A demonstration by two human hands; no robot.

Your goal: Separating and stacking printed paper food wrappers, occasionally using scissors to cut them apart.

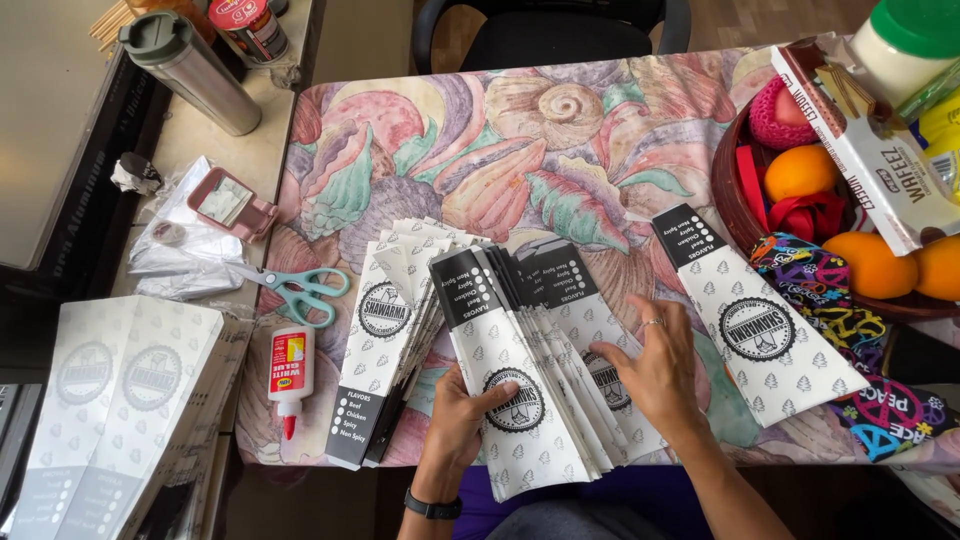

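Shell-print tablecloth (560, 130) | left hand (462, 412) fingers gripping fanned paper sleeves (520, 330) | right hand (655, 368) fingers spread flat on them

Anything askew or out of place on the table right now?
Nothing is spilled or torn. The paper sleeves under the left hand and right hand are fanned unevenly, one sleeve lies apart, tilted near the fruit bowl, and the scissors lie open.

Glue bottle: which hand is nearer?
Left. The left hand holds the fanned paper sleeves just right of the glue bottle; the right hand lies farther right.
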